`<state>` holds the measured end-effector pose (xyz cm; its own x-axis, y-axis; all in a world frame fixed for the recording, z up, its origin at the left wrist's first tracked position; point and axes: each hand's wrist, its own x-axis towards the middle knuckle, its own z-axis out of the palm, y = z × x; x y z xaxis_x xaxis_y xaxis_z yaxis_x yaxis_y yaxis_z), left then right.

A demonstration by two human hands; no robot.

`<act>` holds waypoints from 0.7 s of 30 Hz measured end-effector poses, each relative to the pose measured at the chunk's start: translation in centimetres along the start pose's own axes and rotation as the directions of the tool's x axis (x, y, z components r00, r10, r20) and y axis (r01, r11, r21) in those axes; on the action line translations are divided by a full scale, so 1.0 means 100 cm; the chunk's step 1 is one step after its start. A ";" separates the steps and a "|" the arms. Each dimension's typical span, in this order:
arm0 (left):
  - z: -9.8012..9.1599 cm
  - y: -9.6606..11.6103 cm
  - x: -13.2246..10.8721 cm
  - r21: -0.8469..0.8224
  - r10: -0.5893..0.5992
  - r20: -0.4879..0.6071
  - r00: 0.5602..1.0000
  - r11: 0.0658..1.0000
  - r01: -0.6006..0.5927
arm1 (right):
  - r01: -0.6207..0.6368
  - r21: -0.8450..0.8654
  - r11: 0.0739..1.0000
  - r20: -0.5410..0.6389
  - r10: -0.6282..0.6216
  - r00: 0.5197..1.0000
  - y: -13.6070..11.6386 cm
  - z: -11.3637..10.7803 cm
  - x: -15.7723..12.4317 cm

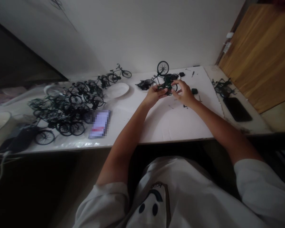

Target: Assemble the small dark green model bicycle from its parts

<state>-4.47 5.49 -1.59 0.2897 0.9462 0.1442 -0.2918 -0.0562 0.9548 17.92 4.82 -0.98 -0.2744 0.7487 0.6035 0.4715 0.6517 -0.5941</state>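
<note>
Both hands are at a dark miniature bicycle, held tilted above the white table, one wheel raised toward the wall. My left hand pinches its lower part from the left. From the right, the thumb and fingers of my right hand close round the end with the other wheel. My fingers partly hide the frame there, so small details cannot be made out. Dark bicycle parts lie in a heap just left of it. Small loose pieces are scattered below my right hand.
Many finished-looking miniature bicycles crowd the left side, with one bicycle standing near the wall. A white plate and a lit phone lie nearby. At right are a black flat object and a wooden board.
</note>
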 end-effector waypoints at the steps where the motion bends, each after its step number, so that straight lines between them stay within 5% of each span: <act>1: 0.000 0.000 0.000 0.002 0.002 -0.001 1.000 1.000 -0.002 | 0.007 0.005 1.000 -0.005 -0.007 1.000 -0.002 0.000 0.000; 21: 0.002 0.004 -0.004 0.001 -0.003 0.080 0.997 1.000 0.003 | -0.018 0.004 1.000 -0.104 0.019 0.994 0.002 -0.003 0.005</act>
<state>-4.53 5.06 -1.16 0.3623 0.9179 0.1618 -0.2900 -0.0539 0.9555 18.13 5.24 -0.65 -0.1765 0.7439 0.6445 0.4734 0.6383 -0.6070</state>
